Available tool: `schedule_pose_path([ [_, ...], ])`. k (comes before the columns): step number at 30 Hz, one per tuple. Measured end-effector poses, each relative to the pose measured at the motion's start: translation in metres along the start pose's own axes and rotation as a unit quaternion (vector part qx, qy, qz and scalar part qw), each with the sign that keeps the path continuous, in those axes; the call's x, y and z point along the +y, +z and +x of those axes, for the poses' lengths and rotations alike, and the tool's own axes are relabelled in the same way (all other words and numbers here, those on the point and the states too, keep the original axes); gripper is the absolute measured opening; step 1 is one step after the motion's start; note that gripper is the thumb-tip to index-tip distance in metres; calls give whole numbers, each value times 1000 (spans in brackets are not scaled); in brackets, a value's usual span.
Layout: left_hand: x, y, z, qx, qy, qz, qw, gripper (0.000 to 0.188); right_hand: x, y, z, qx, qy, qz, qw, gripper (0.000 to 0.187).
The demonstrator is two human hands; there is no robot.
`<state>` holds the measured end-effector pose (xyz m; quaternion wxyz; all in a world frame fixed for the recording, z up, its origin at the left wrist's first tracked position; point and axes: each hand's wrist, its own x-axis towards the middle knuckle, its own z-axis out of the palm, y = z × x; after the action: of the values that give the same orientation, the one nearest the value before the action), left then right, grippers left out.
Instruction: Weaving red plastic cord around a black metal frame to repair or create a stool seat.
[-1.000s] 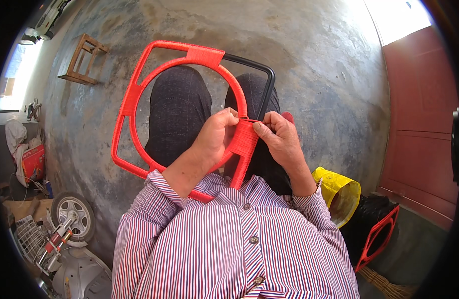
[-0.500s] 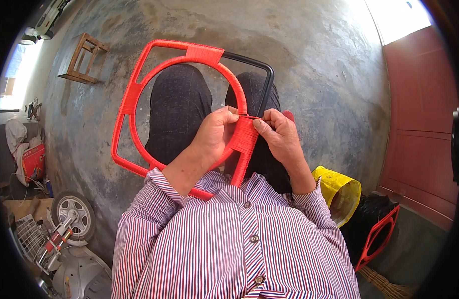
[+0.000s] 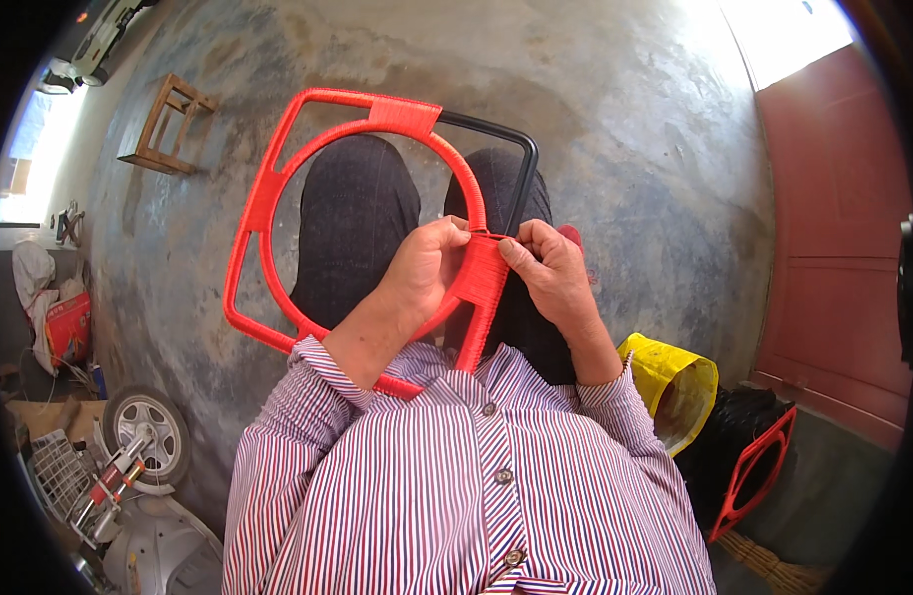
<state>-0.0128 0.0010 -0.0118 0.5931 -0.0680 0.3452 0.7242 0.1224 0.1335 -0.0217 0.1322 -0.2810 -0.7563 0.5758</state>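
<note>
Frame (image 3: pixel 405 117) partly behind left forearm (image 3: pixel 369 337).

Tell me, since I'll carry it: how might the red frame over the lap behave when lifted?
The frame is probably stiff; its bare black bar looks like rigid tube. It seems light for its size, being mostly open.

Left hand (image 3: pixel 424 266): left of the right knee (image 3: pixel 496 181) and nearer the torso, fingers curled, thumb angled inward.
Right hand (image 3: pixel 553 273): nearer the torso than that knee, on its right, thumb and forefinger tips pinched.
Left forearm (image 3: pixel 365 339): bare below the cuff, slanting toward the right knee.
Right forearm (image 3: pixel 597 349): bare, slanting toward it from the opposite side.
Left knee (image 3: pixel 359 183): beside it, slightly apart.
</note>
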Motion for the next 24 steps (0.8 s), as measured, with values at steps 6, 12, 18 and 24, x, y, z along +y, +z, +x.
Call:
schedule_pose_path([
  [6,0,4,-2,8,3,2,1000,13,-3,-1,-1,3,-11,-7,1000,23],
  [12,-1,4,-1,17,8,2,1000,14,-3,0,-1,0,-7,23,1000,21],
  [18,0,8,-2,30,23,33,999,15,-6,-1,-1,-6,-1,16,1000,21],
  [24,0,8,-3,27,24,33,999,16,-3,-1,0,-7,-3,19,1000,22],
])
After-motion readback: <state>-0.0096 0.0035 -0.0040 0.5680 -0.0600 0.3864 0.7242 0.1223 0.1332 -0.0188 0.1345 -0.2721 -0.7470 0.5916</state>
